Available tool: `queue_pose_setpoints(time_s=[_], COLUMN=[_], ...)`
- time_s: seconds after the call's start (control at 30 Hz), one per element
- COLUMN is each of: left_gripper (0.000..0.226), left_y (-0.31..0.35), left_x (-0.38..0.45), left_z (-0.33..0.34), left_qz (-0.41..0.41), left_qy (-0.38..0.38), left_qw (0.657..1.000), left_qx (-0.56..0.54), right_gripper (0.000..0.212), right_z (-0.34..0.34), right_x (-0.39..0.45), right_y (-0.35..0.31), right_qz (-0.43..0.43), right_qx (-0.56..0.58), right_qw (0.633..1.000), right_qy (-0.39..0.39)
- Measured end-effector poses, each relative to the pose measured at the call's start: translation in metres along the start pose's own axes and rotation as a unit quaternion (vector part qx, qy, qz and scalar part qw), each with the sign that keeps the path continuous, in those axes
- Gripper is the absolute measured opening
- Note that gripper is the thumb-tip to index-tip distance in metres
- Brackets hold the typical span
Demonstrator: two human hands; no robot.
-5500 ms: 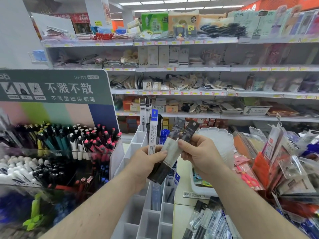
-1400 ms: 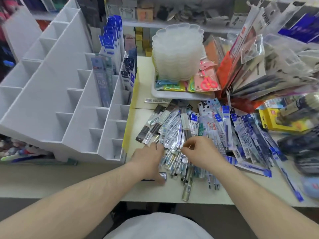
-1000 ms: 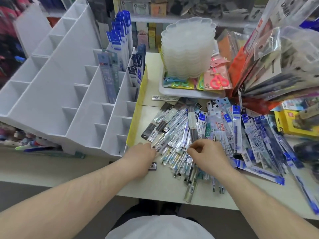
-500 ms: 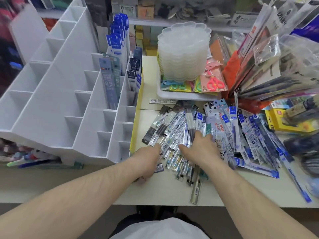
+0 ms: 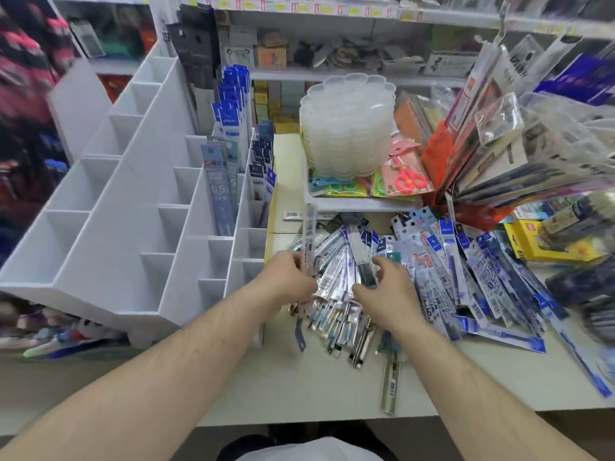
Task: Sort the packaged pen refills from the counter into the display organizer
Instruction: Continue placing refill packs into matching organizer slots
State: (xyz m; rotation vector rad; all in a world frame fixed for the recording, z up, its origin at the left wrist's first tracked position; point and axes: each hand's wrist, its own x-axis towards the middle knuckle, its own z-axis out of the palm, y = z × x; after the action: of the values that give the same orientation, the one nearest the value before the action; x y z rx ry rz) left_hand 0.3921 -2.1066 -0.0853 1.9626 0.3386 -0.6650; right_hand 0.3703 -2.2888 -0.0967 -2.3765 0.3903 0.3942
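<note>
Over counter pile, both hands grip refill packs: left hand (image 5: 293, 277) one clear pack (image 5: 310, 237), right hand (image 5: 382, 287) seemingly a dark pack (image 5: 361, 257).

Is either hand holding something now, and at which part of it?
The left hand pinches one clear refill packet near its lower end, so it stands upright. The right hand grips a dark-tipped packet at its lower end.
</note>
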Motion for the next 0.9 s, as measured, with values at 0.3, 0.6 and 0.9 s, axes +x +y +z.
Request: queue_pose_setpoints(time_s=[0.3, 0.6, 0.9], left_gripper=[0.025, 0.135, 0.086], left_y=[0.024, 0.03, 0.031], left_x=[0.018, 0.061, 0.068], left_z=[0.012, 0.031, 0.056], left_qz=[0.028, -0.071, -0.067], left_qy=[0.046, 0.067, 0.074], left_qw=[0.998, 0.945, 0.956], left_qx=[0.014, 0.312, 0.276], right_gripper=[0.035, 0.04, 0.02], right_z=[-0.013, -0.015, 0.001], right_x=[-0.001, 0.018, 0.043], right_y=[-0.012, -0.021, -0.017], right_qz=[0.072, 0.106, 0.134], right_qx=[0.112, -0.025, 0.221], right_qw=[0.991, 0.991, 0.955], right_qy=[0.0, -0.078, -0.143])
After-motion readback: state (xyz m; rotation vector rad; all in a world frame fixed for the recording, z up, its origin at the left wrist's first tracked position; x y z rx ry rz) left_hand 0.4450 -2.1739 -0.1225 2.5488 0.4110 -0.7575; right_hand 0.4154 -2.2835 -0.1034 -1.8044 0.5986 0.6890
